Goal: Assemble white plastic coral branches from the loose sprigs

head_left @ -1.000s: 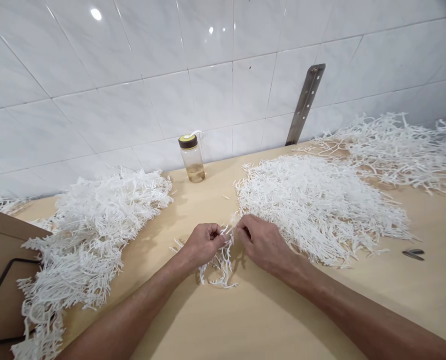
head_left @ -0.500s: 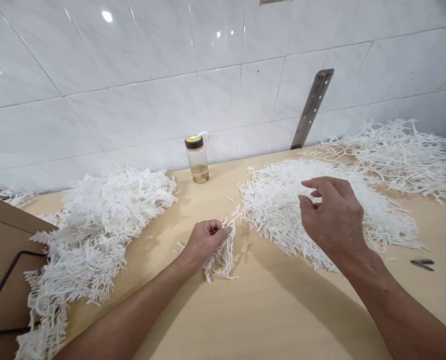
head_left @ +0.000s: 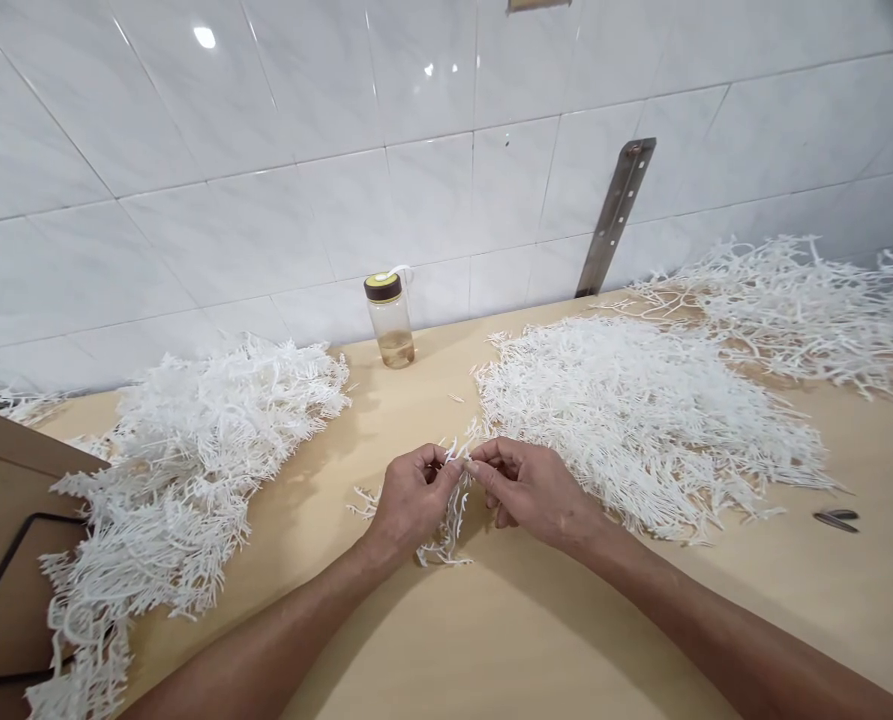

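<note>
White sprig [head_left: 457, 510] just above the table [head_left: 491, 630], front and centre, strands hanging below the fingers. Left hand [head_left: 414, 495] pinches it between thumb and forefinger; right hand [head_left: 527, 490] pinches at the same spot, fingertips meeting the left's. Right pile [head_left: 641, 420] just beyond the right hand; left pile [head_left: 213, 460] well apart from the left. Bottle [head_left: 390, 325] upright behind, near the tiled wall [head_left: 431, 200]. Small dark tool [head_left: 836, 521] far right.

I saw passable tabletop [head_left: 483, 640] between the forearms [head_left: 318, 595]. Beyond, the left hand [head_left: 412, 490] and right hand [head_left: 528, 490], meeting at a white sprig [head_left: 457, 512], barred the way. Past them I read a lane between left heap [head_left: 206, 450] and right pile [head_left: 633, 420], its far end partly obstructed by a bottle [head_left: 390, 322].
</note>
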Action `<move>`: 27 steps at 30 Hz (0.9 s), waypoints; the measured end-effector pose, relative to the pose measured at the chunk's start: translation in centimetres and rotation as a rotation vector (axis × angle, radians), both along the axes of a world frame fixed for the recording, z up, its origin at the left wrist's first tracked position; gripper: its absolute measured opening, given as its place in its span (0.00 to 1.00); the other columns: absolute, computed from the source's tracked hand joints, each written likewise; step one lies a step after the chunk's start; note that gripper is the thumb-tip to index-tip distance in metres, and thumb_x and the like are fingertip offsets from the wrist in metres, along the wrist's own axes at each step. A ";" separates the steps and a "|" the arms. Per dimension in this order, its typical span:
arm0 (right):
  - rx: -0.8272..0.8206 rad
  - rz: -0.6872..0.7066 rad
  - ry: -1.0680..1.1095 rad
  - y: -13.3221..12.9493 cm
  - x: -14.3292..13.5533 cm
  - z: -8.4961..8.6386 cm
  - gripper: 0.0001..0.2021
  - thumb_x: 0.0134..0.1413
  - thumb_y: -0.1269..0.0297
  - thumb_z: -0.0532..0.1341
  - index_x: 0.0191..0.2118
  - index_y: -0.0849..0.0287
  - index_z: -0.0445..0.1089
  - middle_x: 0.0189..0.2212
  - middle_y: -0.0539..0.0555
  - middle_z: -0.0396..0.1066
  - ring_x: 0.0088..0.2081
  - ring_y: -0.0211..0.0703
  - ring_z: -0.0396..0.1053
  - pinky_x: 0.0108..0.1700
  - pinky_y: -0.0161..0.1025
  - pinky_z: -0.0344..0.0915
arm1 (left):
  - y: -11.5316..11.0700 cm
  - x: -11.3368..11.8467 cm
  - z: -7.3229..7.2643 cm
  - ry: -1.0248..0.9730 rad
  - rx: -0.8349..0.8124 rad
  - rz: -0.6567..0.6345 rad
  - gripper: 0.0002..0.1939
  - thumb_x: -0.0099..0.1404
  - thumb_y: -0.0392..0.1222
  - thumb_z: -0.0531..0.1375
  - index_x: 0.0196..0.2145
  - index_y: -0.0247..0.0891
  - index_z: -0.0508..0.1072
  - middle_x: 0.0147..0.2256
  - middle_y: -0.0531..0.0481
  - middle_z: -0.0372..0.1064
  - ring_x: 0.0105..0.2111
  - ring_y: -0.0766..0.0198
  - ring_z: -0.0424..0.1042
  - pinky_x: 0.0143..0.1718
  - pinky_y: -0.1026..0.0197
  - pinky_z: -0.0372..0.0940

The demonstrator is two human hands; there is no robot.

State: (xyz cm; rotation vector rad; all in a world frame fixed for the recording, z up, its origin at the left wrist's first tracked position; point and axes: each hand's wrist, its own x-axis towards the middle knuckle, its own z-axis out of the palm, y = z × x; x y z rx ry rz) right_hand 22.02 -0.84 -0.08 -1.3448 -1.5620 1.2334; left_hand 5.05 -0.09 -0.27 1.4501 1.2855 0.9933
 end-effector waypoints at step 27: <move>0.611 -0.215 -0.486 1.1 0.8 -1.1 0.08 0.59 0.70 0.54 0.30 0.58 0.66 0.24 0.53 0.70 0.26 0.42 0.68 0.29 0.38 0.63 | 0.1 -0.3 -0.4 0.117 -0.061 -0.080 0.14 0.59 0.51 0.59 0.25 0.37 0.67 0.20 0.55 0.60 0.21 0.67 0.59 0.23 0.65 0.53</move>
